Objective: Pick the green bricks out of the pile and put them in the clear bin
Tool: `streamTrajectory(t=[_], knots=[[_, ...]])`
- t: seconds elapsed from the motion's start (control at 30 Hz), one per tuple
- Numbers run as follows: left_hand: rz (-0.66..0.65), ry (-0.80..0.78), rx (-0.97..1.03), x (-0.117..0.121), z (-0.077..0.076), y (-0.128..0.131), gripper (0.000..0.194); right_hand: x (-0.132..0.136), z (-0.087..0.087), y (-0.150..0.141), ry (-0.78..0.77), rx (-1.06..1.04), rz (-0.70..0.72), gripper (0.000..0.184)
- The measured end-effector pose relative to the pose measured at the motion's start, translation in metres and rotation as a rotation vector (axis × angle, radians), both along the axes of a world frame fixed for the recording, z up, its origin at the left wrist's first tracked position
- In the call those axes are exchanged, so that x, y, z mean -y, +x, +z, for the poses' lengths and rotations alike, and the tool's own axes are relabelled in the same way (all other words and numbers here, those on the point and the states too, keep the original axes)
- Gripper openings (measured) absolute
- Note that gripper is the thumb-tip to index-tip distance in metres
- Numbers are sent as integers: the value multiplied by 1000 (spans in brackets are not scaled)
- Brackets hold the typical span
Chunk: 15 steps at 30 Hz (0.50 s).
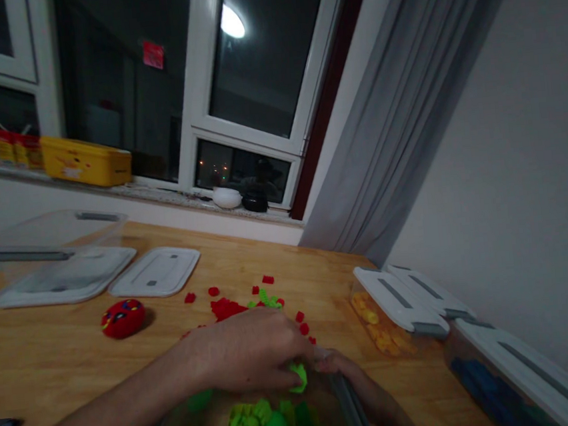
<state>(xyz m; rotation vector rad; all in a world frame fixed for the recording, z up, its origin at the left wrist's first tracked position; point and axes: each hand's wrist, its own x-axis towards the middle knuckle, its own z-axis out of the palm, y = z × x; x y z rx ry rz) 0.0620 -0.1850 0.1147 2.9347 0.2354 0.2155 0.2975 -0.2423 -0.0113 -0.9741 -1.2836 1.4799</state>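
My left hand [247, 350] reaches across the wooden table [51, 356], its fingers pinched on a small green piece [298, 376] over a clear container [350, 407] filled with several green plastic pieces. My right hand [352, 374] rests against the container's far right rim, its fingers mostly hidden behind the left hand. Just beyond the hands lies a scatter of small red pieces [227, 307] mixed with a few green pieces [267, 300].
A red oval toy [122, 318] lies at the left. Two white lids [156, 271] and an empty clear box [50, 239] sit behind it. A box of yellow pieces [383, 334] and lidded boxes [504, 366] stand at the right. A window sill with a yellow tin [85, 162] runs behind.
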Motion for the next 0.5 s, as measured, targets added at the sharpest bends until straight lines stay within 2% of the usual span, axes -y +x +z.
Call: streamTrajectory(t=[0.1,0.2,0.33,0.5], knots=[[-56,-28,-139,6,-3,3,25,-1,1,1,78,23,57,29],[-61,-93,-244,6,-5,4,31,-1,6,0,120,37,149,42],[-51,-162,-291,2,-8,5,33,-1,7,0,103,53,153,47],[-63,-200,-329,-2,-11,7,38,1,3,2,88,45,130,44]])
